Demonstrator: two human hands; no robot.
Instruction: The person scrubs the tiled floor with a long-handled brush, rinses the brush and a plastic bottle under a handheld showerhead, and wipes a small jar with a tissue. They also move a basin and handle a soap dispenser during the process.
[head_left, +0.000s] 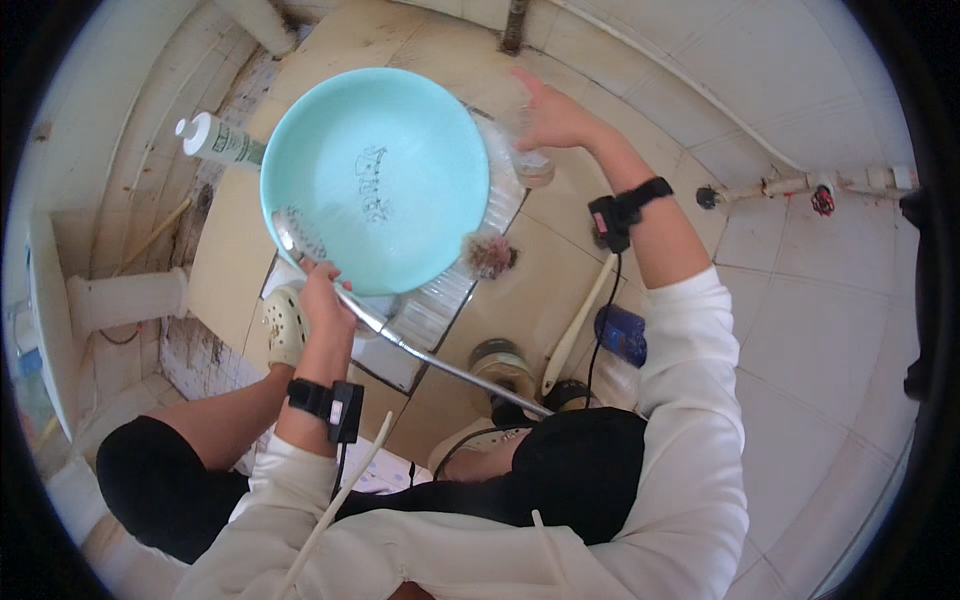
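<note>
My left hand (326, 300) grips a handheld shower head (298, 236) at its neck, over the near left rim of a round turquoise plastic basin (420, 150). A flexible metal hose (450, 367) runs from it toward my legs. The basin bears a dark printed drawing on its bottom. Right of the basin, my right hand (559, 116) is stretched out, blurred, with its fingers apart. A clear container (535, 169) stands right by its fingers; whether they touch it is unclear. A frayed pinkish-brown tuft (489, 255) lies against the basin's right rim.
Left of the basin is a white bottle (229, 142) with green writing. Clear ribbed plastic (435, 304) lies under the basin. A long pale handle (577, 330), a blue container (622, 334) and a round jar (502, 364) are near my right foot. A pipe with red valve (823, 199) runs along the wall.
</note>
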